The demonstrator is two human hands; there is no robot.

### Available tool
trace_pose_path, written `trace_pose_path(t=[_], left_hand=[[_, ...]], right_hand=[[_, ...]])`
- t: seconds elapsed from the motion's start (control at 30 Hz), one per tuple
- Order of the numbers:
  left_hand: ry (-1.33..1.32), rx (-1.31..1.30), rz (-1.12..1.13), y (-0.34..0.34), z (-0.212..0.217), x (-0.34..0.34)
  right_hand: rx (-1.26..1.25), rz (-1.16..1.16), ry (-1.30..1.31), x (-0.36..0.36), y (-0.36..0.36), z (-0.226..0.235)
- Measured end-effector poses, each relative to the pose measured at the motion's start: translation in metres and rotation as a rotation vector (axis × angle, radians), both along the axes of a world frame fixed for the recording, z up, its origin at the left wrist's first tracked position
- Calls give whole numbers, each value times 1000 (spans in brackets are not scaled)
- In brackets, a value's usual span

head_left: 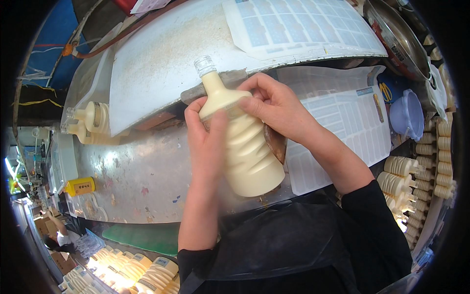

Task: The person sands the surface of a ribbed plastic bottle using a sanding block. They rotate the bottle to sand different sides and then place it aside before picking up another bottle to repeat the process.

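The cream bottle (pixel 254 169) is leaning over the near edge of the metal tabletop (pixel 147 161), clear neck tilting toward the far side. The left hand (pixel 208 130) is gripping its shoulder, fingers around the side and blurred thumb across the front. The right hand (pixel 274 100) is closing on the opposite side of the shoulder, thumb pressing in front, fingers curling. A translucent strip (pixel 231 106) is showing between them; its print is too fine to read.

On the tabletop's right, a sheet of pale blue labels (pixel 338 130) is lying, its lettering illegible. Beyond the tabletop, a white board (pixel 161 54) is carrying another label sheet (pixel 293 24), equally unreadable. A yellow container (pixel 80 186) with dark print is standing at the tabletop's left edge; bare, scuffed metal is stretching from there toward the bottle.

The board's front edge is bordering the tabletop's far side. Past the tabletop's right end, a purple bucket (pixel 406 115) and rows of bottles (pixel 399 183) are crowding that margin.
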State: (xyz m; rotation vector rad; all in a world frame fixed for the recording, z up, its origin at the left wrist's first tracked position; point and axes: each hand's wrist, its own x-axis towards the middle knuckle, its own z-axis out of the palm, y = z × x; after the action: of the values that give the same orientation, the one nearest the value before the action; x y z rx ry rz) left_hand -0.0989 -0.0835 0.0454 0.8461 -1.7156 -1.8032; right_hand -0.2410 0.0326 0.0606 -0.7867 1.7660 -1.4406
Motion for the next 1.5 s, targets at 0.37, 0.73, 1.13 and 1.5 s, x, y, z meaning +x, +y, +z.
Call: trace_pose_path(t=[0.37,0.73,1.13,1.5], left_hand=[[-21,-9,-10,1,2,-1],[5,-13,-2,3,0,1],[-3,-9,0,1,0,0],[-21,-36,-4,2,4,-1]], right_hand=[[-115,14,-205,-8,4,-2],[-90,36,-67,-2,2,-12],[-101,18,-74,0,1,-11],[81,-22,162,8,1,7]])
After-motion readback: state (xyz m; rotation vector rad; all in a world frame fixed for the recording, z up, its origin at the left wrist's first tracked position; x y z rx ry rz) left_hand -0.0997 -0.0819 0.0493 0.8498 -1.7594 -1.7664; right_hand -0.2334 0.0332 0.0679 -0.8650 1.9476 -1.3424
